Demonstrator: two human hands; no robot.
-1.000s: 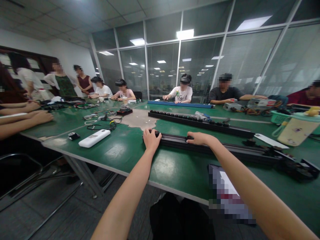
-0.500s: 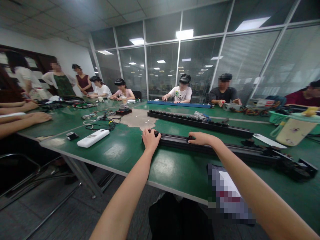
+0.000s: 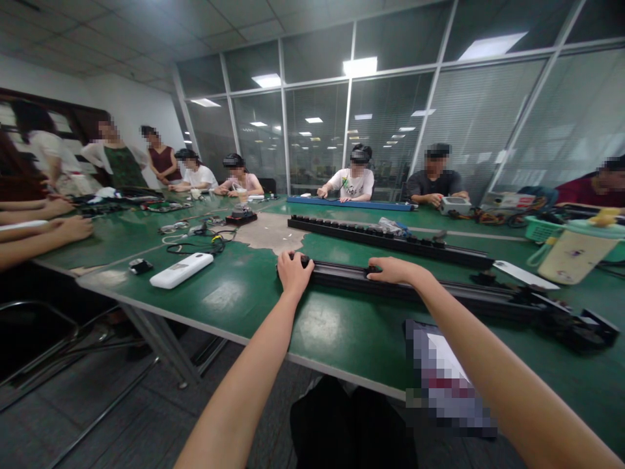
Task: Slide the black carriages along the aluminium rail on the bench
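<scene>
Along the table's near edge (image 3: 342, 374), by the right forearm (image 3: 488, 352), lies a blurred packet (image 3: 439, 374), its print unreadable. Green tabletop (image 3: 317, 326) separates that edge from the black rail (image 3: 338, 273); the left hand (image 3: 294, 272) clasps its left end, the right hand (image 3: 394, 270) pinches a small black part (image 3: 374, 268) on it. A white device (image 3: 182, 271) and lidded cup (image 3: 581, 254) flank it; beyond lies a second rail (image 3: 390, 243).

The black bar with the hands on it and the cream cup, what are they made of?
The black bar looks like dark-coated metal: long straight edges and a dull sheen, though plastic is possible. The cream cup seems to be smooth plastic, going by its even, pale sides, but I can't be sure.
</scene>
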